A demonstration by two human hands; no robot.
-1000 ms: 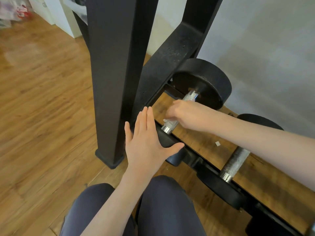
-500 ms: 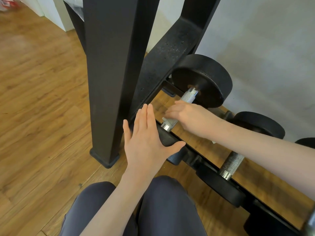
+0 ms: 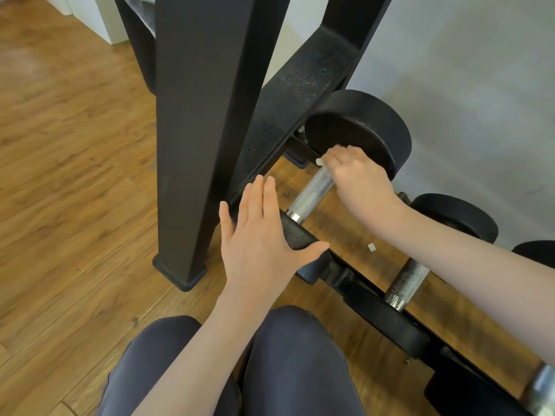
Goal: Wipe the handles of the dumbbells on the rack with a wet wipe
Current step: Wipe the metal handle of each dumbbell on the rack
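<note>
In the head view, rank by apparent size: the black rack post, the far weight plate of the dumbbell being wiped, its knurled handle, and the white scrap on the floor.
1. Black rack post, though nearness to the camera inflates it.
2. Far weight plate.
3. Knurled handle, partly hidden by the right hand.
4. White scrap.

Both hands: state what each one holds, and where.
Right hand grips a wet wipe around the dumbbell handle's far end. Left hand holds nothing, flat on the near weight head.

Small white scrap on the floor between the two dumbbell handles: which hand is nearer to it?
Left. The left hand rests on the near dumbbell head, its thumb tip close to the white scrap; the right hand grips the handle further back.
</note>
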